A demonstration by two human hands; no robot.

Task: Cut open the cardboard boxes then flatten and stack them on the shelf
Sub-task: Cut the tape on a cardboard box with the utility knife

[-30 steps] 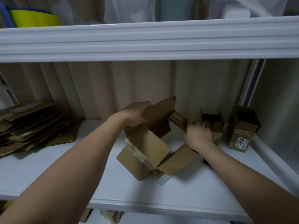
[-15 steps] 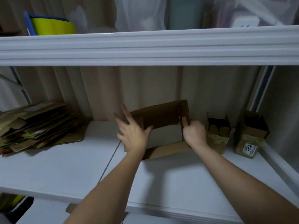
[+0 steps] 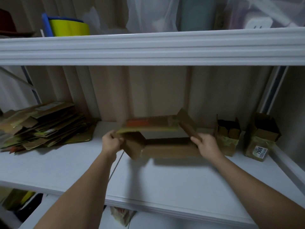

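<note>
Both hands' fingers (image 3: 195,139) around box (image 3: 170,151)

Both bare forearms extended forward; left hand (image 3: 110,142) fingers curled gripping, right hand (image 3: 208,146) fingers curled gripping.

On the shelf (image 3: 66,171), the stack of flattened boxes (image 3: 42,126) lies far left, the opened box (image 3: 165,142) sits mid-shelf between both hands, and two small boxes (image 3: 228,138) stand at right.

"7908" on white label (image 3: 260,151), far-right small box (image 3: 260,139).
</note>
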